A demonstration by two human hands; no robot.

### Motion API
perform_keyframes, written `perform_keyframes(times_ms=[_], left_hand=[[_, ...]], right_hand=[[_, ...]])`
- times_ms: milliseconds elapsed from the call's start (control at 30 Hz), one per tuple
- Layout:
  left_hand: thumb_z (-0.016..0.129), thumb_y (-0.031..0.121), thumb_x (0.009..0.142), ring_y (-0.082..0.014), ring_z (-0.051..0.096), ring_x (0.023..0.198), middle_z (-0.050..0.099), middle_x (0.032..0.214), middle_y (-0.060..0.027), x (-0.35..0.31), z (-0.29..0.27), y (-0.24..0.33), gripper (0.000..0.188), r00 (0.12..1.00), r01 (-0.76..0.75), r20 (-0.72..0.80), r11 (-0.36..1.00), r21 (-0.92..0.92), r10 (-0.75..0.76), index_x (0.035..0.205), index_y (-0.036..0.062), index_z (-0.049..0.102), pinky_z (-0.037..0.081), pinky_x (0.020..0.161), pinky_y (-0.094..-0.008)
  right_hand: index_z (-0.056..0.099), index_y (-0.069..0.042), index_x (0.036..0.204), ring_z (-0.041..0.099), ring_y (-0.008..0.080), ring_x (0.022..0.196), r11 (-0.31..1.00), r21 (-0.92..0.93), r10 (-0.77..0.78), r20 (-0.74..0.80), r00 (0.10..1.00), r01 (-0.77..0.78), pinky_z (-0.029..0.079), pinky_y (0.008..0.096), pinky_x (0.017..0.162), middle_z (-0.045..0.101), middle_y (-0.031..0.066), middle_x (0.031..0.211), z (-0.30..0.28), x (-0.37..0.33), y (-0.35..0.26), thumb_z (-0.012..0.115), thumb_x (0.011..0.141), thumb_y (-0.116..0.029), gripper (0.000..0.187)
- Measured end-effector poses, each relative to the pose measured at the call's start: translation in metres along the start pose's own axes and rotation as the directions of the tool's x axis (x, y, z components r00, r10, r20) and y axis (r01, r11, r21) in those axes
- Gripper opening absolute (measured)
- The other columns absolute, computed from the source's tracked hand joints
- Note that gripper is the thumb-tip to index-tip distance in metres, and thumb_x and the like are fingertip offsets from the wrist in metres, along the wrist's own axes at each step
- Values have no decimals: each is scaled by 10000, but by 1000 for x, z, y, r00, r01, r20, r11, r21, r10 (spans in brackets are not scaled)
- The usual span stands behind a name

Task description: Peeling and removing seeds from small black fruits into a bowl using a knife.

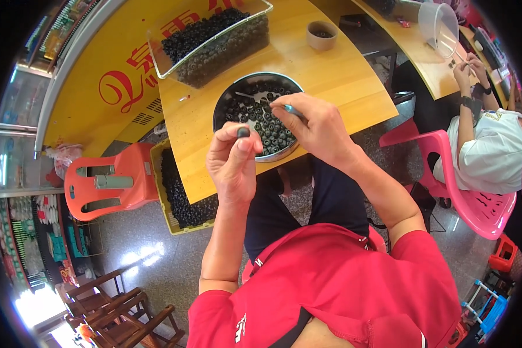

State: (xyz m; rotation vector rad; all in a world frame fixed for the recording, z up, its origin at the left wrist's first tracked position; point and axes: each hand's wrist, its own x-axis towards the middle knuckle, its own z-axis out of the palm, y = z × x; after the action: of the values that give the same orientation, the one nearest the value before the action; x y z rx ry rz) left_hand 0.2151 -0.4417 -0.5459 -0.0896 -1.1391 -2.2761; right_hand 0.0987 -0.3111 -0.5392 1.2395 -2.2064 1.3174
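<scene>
My left hand [233, 165] is raised over the near left edge of a round metal pan [219, 113]. Its thumb and fingers pinch a small black ring-shaped part [243, 133]. To the right, my right hand [319, 124] is closed around a thin tool with a teal handle [292, 109], which points toward the pan. The tool's tip is too small to make out. Many small black round parts [267, 122] lie loose in the pan beneath both hands. The pan stands at the near edge of a wooden table [354, 81].
A transparent bin [223, 49] of black parts and a small round cup [321, 36] stand farther back. Below the table's left side is a yellow crate [174, 227], next to an orange stool [113, 182]. Another person [481, 142] works on the right, on a pink chair [475, 206].
</scene>
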Motion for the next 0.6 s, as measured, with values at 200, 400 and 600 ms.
perform_keyframes(times_ms=[200, 400, 600], left_hand=[[652, -13, 862, -133, 583, 872, 600, 1007, -65, -2, 3, -7, 178, 994, 28, -111, 994, 101, -16, 1039, 6, 649, 492, 779, -251], [652, -29, 855, -144, 586, 889, 604, 1012, -74, 2, 1, -6, 188, 999, -21, -36, 988, 151, 27, 1039, 7, 657, 489, 805, -262], [664, -19, 848, -142, 591, 889, 599, 993, -68, 1, -7, 0, 188, 1000, -27, 0, 989, 145, 27, 1036, -9, 651, 484, 825, -263]], right_hand=[[640, -28, 915, 501, 23, 728, 625, 610, 274, 413, 869, -487, 423, 211, 618, 590, -42, 784, -13, 11, -36, 656, 921, -236, 208], [624, -54, 939, 525, 34, 712, 398, 716, 271, 506, 819, -574, 421, 203, 608, 596, -42, 790, -5, 8, -28, 639, 930, -236, 182], [627, -63, 954, 459, 32, 635, 294, 737, 267, 548, 793, -608, 361, 192, 556, 586, -27, 784, -5, 12, -38, 600, 950, -266, 205]])
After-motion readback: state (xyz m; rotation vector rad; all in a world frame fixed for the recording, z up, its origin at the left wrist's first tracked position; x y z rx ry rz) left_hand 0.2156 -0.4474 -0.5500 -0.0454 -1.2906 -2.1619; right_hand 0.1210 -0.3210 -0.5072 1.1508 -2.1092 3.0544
